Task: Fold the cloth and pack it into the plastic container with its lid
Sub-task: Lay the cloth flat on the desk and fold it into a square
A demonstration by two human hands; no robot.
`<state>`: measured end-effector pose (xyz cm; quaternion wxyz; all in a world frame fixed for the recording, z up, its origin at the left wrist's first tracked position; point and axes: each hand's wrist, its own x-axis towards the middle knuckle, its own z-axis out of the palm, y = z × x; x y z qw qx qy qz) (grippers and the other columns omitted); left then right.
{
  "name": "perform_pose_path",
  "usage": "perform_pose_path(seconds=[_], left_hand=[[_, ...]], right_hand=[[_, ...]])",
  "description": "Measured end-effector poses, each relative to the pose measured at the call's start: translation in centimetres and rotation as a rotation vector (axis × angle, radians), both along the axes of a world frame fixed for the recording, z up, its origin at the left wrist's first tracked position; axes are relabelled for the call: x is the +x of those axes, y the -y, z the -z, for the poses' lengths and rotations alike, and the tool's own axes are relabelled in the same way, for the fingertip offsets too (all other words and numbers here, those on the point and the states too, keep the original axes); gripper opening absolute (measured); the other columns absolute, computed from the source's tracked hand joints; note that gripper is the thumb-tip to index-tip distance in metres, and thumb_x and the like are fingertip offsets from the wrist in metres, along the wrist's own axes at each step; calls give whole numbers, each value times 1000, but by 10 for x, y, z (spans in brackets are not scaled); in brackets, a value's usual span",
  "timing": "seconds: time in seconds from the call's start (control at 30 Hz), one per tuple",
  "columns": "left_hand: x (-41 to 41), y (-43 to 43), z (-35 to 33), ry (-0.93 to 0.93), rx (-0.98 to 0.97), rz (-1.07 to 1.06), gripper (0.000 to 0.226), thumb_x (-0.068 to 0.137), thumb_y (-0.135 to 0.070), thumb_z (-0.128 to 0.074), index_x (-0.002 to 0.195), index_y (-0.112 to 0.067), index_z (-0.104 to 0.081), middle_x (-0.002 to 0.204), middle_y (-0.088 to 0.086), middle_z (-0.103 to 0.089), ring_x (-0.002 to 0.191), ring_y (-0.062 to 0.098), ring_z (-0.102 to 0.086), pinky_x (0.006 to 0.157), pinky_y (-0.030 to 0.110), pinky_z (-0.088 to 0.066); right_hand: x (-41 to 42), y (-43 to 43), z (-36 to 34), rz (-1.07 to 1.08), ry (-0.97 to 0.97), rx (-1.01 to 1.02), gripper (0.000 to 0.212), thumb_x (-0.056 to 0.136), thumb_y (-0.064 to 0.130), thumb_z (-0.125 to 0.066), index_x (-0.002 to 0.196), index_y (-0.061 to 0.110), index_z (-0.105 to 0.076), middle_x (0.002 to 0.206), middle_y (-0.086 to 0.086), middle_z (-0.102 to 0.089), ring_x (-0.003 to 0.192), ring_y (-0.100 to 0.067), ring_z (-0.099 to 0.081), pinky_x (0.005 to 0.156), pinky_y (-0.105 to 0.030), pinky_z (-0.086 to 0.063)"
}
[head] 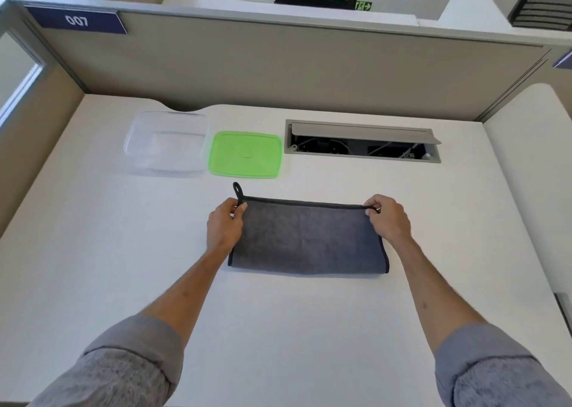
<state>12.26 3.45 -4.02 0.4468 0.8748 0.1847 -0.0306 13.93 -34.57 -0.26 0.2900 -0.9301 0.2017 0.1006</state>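
Note:
A dark grey cloth [306, 239] with black edging lies folded in half on the white desk, its fold toward me and a small hanging loop at its far left corner. My left hand [224, 225] pinches the far left corner. My right hand [388, 220] pinches the far right corner. Beyond the cloth, to the left, stands a clear plastic container [167, 145], open and with nothing inside. Its green lid [246, 154] lies flat on the desk just to the right of it.
An open cable hatch [362, 141] is set into the white desk [93, 251] at the back right. Beige partition walls [278, 65] close off the far side and both flanks of the desk.

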Motion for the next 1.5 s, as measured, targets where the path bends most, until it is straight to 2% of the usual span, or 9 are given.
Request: perform_pose_path(seconds=[0.3,0.47,0.67,0.8,0.9,1.1,1.33,1.4,1.5], left_hand=[[12,5,12,-61,92,-35,30,112,-43,-57,116,-17,-71,121,6,-80,112,36,-71,88,44,-52],[10,10,14,-41,141,-70,25,112,-39,-55,121,-19,-66,126,1,-76,112,35,-72,84,42,-51],[-25,36,20,171,438,53,42,108,-25,-57,149,-17,-51,162,8,-49,145,34,-49,115,53,-45],[-58,59,37,210,594,357,53,115,-32,-49,165,-17,-44,178,8,-37,165,29,-36,131,52,-34],[-69,61,45,177,644,403,61,117,-40,-42,173,-19,-31,183,8,-26,169,27,-27,135,52,-28],[-79,36,56,146,697,454,66,117,-48,-29,177,-24,-15,186,5,-12,172,24,-15,139,47,-22],[-81,36,47,129,678,436,68,117,-48,-27,177,-20,-13,186,4,-9,173,22,-10,140,47,-18],[-83,37,44,135,681,439,68,117,-47,-28,177,-19,-14,186,4,-11,173,23,-11,140,47,-18],[-87,39,41,148,677,458,68,117,-46,-31,176,-18,-17,185,6,-14,172,24,-15,139,49,-22]], right_hand=[[4,-1,15,64,58,-13,13,105,14,-65,109,22,-75,118,3,-75,96,-23,-67,77,-32,-44],[0,-5,22,40,92,-90,17,105,12,-65,119,18,-73,126,-3,-71,107,-27,-67,90,-43,-53],[-43,-51,38,-123,318,-319,42,104,20,-64,146,18,-61,153,-3,-59,143,-26,-54,116,-51,-44],[-83,-92,64,-374,220,-361,59,113,41,-45,169,24,-37,179,-3,-32,165,-24,-31,132,-57,-25],[-97,-97,76,-380,124,-392,65,116,49,-29,175,27,-16,185,-2,-10,171,-21,-12,136,-58,-15],[-107,-73,75,-291,98,-426,65,117,49,-25,176,26,-9,185,-2,-2,172,-21,-5,137,-57,-10],[-115,-55,60,-143,134,-333,63,117,44,-29,176,24,-16,185,0,-9,171,-19,-12,138,-50,-10],[-122,-47,55,26,164,-284,60,115,37,-41,171,18,-30,180,-6,-28,165,-25,-28,134,-50,-22],[-134,-30,51,255,176,-192,42,110,25,-56,149,10,-57,148,-14,-61,136,-37,-56,108,-54,-47]])
